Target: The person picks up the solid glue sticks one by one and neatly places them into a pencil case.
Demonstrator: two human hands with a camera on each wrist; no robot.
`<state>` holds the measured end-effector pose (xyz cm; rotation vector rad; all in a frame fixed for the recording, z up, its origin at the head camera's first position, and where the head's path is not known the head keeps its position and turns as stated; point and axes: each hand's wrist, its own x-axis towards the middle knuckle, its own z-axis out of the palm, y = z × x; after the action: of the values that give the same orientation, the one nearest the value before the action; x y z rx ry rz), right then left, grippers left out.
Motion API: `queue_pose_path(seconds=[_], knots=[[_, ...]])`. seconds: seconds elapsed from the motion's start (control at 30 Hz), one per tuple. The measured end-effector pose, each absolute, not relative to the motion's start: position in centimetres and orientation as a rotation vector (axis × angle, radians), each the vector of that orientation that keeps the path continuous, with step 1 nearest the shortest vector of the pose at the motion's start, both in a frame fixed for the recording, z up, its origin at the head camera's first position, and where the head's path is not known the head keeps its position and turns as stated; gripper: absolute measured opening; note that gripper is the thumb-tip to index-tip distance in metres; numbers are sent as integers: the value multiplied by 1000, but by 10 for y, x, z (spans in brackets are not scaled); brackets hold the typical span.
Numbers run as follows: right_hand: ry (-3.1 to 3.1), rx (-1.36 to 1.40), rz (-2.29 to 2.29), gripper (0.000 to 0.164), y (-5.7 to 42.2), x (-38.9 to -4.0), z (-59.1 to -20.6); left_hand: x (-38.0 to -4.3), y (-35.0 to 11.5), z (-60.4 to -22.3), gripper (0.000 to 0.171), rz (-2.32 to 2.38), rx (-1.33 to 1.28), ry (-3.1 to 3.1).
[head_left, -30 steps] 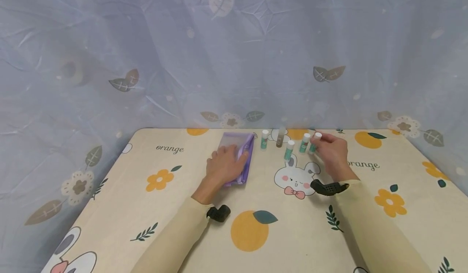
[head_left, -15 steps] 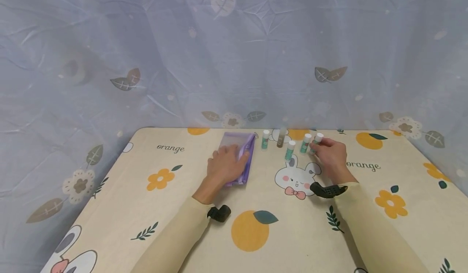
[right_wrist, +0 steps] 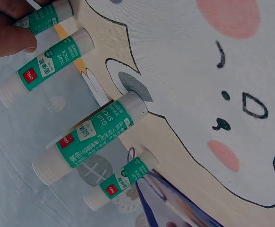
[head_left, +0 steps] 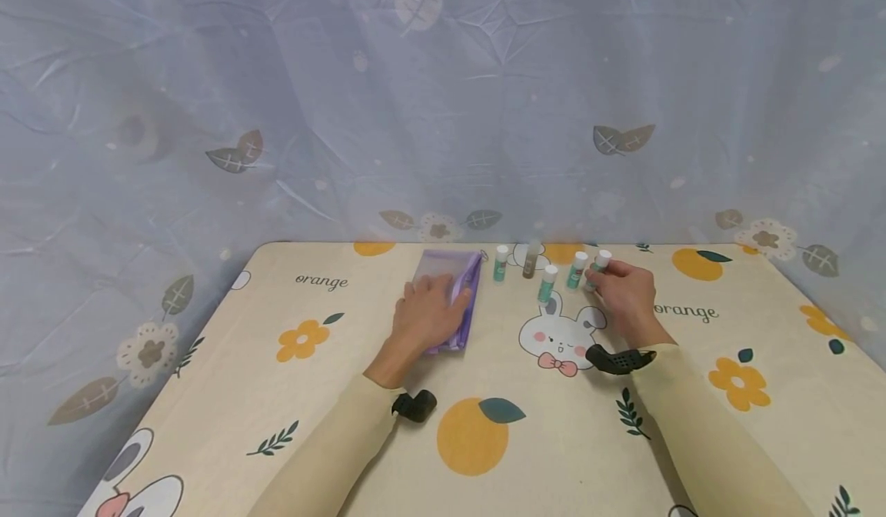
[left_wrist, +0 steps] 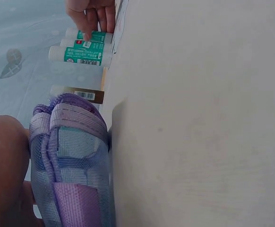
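Note:
My right hand pinches the rightmost glue stick, which stands upright with a white cap and a green label. Fingers cover part of that glue stick in the right wrist view. Close to its left stands another glue stick, with a third glue stick nearer to me. My left hand rests on top of a purple mesh zip pouch, fingers spread loosely and thumb by the zip. The pouch lies flat on the table; its far end shows beyond the fingers.
Between the pouch and the nearer sticks stand one more glue stick and a brown tube with a clear top. A patterned cloth covers the table. Behind its far edge hangs a pale blue curtain.
My right fingers have shifted slightly on the rightmost glue stick, which stays in place. My left hand stays on the pouch; the other sticks have not moved.

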<state>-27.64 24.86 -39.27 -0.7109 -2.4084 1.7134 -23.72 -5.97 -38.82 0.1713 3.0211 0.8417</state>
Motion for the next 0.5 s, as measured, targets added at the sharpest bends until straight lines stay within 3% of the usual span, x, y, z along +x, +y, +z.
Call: queue_pose_path(seconds=[0.5], knots=[[-2453, -639, 1611, 52, 256, -275, -380, -236, -59, -388, 65, 828, 194, 3047]])
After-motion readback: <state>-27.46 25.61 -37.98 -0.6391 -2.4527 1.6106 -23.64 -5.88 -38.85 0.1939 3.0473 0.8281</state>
